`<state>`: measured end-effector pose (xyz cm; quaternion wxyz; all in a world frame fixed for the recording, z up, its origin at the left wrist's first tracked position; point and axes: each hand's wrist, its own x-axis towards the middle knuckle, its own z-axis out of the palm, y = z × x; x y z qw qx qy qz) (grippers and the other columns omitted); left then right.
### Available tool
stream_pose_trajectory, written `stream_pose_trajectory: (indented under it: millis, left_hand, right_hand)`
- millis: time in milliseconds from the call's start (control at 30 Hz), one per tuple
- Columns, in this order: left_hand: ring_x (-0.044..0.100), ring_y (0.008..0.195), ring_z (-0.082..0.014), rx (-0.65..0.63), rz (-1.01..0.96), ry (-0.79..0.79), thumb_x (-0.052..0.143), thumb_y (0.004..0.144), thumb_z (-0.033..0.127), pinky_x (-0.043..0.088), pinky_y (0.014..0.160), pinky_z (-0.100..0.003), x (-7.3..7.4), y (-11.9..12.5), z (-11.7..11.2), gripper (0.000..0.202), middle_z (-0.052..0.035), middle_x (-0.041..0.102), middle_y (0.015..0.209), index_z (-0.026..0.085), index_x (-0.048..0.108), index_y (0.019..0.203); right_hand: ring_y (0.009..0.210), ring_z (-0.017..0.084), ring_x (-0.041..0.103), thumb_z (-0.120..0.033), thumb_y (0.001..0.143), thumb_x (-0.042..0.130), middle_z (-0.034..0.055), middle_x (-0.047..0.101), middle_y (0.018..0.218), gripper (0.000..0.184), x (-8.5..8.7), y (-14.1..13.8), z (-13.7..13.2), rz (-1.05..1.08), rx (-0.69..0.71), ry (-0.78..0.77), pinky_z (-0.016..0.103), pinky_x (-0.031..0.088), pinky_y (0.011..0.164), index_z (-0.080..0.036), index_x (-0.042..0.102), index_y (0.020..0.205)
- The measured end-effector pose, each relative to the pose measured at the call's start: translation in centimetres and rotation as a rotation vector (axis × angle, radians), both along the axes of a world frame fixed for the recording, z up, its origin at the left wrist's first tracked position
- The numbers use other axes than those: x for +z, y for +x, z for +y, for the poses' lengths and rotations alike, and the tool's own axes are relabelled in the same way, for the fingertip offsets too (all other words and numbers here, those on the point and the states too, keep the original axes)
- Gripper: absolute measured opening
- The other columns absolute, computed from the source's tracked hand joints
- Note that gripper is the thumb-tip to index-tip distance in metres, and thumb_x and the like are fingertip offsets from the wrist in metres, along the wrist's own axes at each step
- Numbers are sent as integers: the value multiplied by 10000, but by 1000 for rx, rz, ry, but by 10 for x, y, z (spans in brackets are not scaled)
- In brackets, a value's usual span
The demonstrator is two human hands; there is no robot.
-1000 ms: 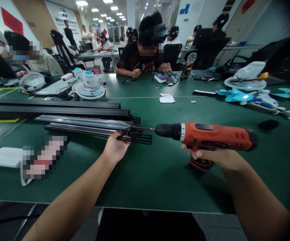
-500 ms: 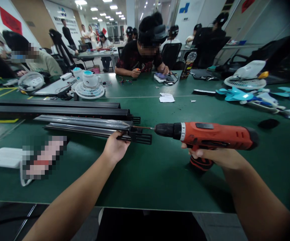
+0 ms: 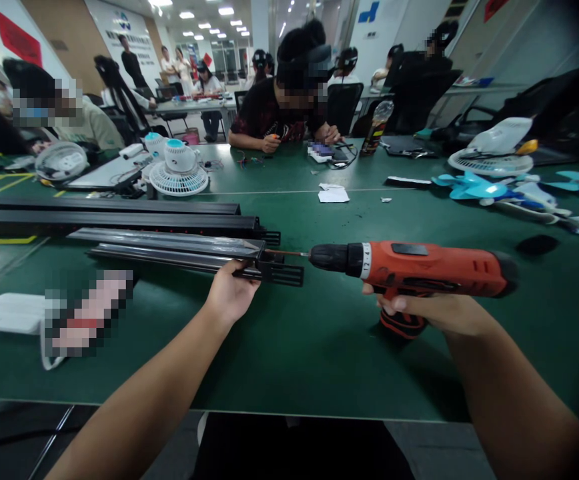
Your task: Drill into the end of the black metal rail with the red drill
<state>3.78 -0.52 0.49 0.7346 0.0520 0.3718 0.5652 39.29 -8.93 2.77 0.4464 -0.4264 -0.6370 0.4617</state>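
My right hand (image 3: 432,312) is wrapped round the grip of an orange and black cordless drill (image 3: 419,268), held level and pointing left. Its thin bit (image 3: 289,253) meets the right end of a long black rail assembly (image 3: 174,253) lying on the green table (image 3: 294,347). My left hand (image 3: 229,293) is closed on the near edge of that rail, just left of its black end bracket (image 3: 279,270). A second, longer black rail (image 3: 114,220) lies parallel behind it.
Small white desk fans (image 3: 178,172) stand at the back left, and white and blue fan parts (image 3: 499,180) lie at the right. White paper scraps (image 3: 333,195) sit mid-table. A white object (image 3: 9,313) rests at the near left. Several seated people work across the table.
Almost nothing has changed. Both hands, the drill and the rail hold the same places, with only a slight shift of the view.
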Motion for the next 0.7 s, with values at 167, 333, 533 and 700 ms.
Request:
stream_pose_trajectory:
  millis: [167, 333, 533, 700]
  left_hand:
    - [780, 847, -201, -2, 0, 5, 601, 885, 30, 629, 730, -301, 0, 0, 0, 373, -57, 785, 974, 221, 729, 1178]
    - [773, 864, -197, 6, 1, -11, 581, 905, 23, 617, 738, -291, 3, 2, 0, 329, -53, 760, 941, 209, 719, 1138]
    - [778, 913, -206, 5, -8, -7, 597, 906, 23, 620, 779, -303, 2, 1, -1, 341, -72, 790, 1022, 206, 738, 1157]
    - [762, 879, -201, 13, -2, -14, 602, 900, 17, 613, 766, -300, 3, 2, -1, 347, -59, 779, 969, 202, 738, 1161]
  right_hand:
    - [619, 182, 721, -445, 869, 1001, 40, 826, 774, 264, 0, 0, 1, -16, 13, -1, 309, 711, 610, -258, 953, 1049]
    - [630, 186, 727, -443, 850, 997, 71, 870, 854, 263, 0, -2, 1, -22, -36, 19, 301, 696, 586, -246, 930, 1011]
    - [620, 183, 744, -465, 865, 998, 40, 829, 763, 285, 4, -3, 0, -41, -16, 24, 269, 685, 574, -251, 941, 1044]
    - [643, 188, 757, -446, 883, 991, 52, 849, 806, 270, 4, -1, 1, -50, -1, 31, 282, 692, 599, -252, 940, 1065]
